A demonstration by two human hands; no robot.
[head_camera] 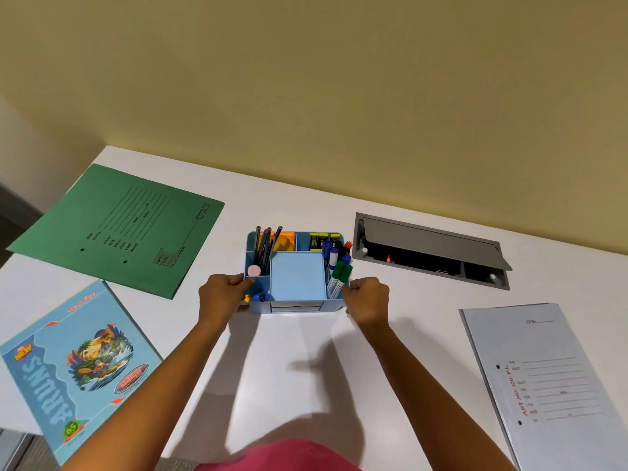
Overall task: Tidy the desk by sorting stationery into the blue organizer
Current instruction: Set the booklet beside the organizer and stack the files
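The blue organizer (334,305) stands on the white desk at the centre. Dark pencils (266,248) stand in its back left slot, beside orange sticky notes (285,243). A light blue note pad (297,278) fills the middle. Markers with green, blue and red caps (338,270) lean in the right slot. Coloured push pins (258,297) lie in the front left tray, and a pink round eraser (254,270) sits above them. My left hand (222,295) grips the organizer's left side, thumb on the rim. My right hand (368,299) grips its right side.
A green file folder (119,226) lies at the back left and a blue illustrated notebook (74,365) at the front left. A grey file folder (550,385) lies at the right. An open grey cable hatch (431,249) is set into the desk behind the organizer's right.
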